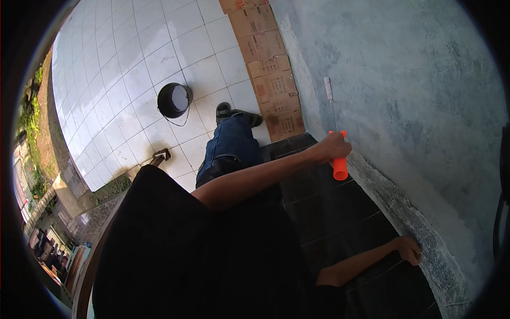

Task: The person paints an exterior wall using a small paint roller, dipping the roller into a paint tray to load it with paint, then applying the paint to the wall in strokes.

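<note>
My left hand (336, 146) is closed round the orange tubular handle (340, 168) of a tool. A thin metal rod runs from it to a slim whitish head (328, 88) at the grey wall (398, 79); its exact kind is unclear. Lower right, my right hand (409, 251) is beside the wall's rough lower band, fingers curled; whether it holds anything cannot be told. Between the hands lies black tiling (318, 219) along the wall foot. My jeans (233, 139) and dark sandals show at the middle.
A black bucket (174, 100) with a wire handle stands on the white tiled floor (131, 79). Flattened cardboard (275, 83) lines the wall foot. A brownish object (161, 155) lies near my left shoulder. Plants and a fence appear at far left.
</note>
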A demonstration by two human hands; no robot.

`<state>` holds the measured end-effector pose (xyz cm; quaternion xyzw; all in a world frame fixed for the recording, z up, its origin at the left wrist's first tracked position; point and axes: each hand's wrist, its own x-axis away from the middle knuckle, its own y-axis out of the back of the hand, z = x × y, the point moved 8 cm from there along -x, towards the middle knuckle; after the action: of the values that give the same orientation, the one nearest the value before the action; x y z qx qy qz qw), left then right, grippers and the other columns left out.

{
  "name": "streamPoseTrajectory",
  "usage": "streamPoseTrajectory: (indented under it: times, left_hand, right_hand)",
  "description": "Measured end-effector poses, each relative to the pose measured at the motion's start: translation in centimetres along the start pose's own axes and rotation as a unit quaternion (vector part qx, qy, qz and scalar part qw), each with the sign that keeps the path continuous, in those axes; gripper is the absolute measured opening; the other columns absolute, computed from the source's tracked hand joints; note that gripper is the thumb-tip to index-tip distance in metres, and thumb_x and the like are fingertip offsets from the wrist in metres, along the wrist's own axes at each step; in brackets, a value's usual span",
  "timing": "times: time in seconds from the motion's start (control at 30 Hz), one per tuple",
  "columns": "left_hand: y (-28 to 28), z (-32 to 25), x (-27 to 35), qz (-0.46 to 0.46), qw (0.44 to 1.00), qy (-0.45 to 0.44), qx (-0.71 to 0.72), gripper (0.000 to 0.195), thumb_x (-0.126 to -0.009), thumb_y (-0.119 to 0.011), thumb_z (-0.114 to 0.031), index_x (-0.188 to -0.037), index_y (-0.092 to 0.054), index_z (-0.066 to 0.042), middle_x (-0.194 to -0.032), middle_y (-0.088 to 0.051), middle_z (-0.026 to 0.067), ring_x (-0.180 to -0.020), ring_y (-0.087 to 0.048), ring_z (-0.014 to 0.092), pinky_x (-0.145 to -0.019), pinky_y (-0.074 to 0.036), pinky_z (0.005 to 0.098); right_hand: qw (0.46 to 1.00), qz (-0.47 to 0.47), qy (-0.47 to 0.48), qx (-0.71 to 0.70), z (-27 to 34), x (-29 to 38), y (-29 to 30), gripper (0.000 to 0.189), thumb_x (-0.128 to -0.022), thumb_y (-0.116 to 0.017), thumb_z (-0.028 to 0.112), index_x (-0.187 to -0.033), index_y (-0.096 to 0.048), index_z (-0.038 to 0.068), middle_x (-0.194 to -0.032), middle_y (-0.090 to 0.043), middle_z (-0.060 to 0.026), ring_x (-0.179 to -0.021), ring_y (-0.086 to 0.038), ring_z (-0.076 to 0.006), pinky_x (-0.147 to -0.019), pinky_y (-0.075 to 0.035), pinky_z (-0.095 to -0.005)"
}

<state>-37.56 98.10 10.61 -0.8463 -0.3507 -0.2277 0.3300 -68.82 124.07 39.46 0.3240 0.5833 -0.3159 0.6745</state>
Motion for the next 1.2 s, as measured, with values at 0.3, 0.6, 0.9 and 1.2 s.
streamPoseTrajectory:
  times: [0.3, 0.6, 0.9, 1.2]
  left_hand:
    - [8.0, 4.2, -15.1, -0.068, 0.93, -0.275, -0.235, 0.027, -0.047, -0.079, -0.012, -0.066, -0.062, -0.004, -0.067, -0.063, 0.0157, -0.062, -0.062, 0.034, -0.05, -0.047, 0.035]
    - [6.1, 0.6, -4.3, -0.036, 0.998, 0.003, -0.052, 0.019, -0.065, -0.061, -0.014, -0.07, -0.057, 0.003, -0.068, -0.059, 0.0121, -0.06, -0.055, 0.02, -0.052, -0.044, 0.033]
    - [8.2, 2.9, -10.4, -0.01, 0.976, -0.099, -0.194, 0.017, -0.067, -0.059, -0.015, -0.068, -0.058, 0.001, -0.062, -0.058, 0.0093, -0.051, -0.053, 0.018, -0.047, -0.043, 0.0322]
    - [1.8, -0.3, 3.4, -0.005, 0.994, -0.02, -0.103, 0.023, -0.069, -0.055, -0.021, -0.062, -0.055, 0.001, -0.057, -0.053, 0.0101, -0.054, -0.053, 0.018, -0.049, -0.04, 0.0318]
  right_hand:
    - [0.997, 0.047, 0.04, -0.055, 2.3, 2.7, -3.8, 0.037, -0.094, -0.036, 0.034, -0.092, -0.04, -0.002, -0.084, -0.045, -0.0158, -0.071, -0.051, -0.0301, -0.06, -0.044, -0.0412]
    - [0.998, 0.035, 0.051, -0.03, 0.2, 1.8, -3.2, 0.036, -0.092, -0.036, 0.034, -0.09, -0.041, -0.002, -0.084, -0.044, -0.0162, -0.072, -0.049, -0.0315, -0.06, -0.043, -0.0436]
    - [0.998, 0.037, 0.038, -0.044, 1.0, 2.6, -3.3, 0.034, -0.09, -0.037, 0.033, -0.087, -0.041, -0.001, -0.083, -0.043, -0.0166, -0.074, -0.048, -0.033, -0.059, -0.042, -0.0459]
    - [0.999, 0.032, -0.021, 0.005, -3.2, 2.3, -4.3, 0.033, -0.088, -0.038, 0.032, -0.084, -0.042, -0.001, -0.083, -0.042, -0.017, -0.075, -0.047, -0.0344, -0.059, -0.041, -0.0483]
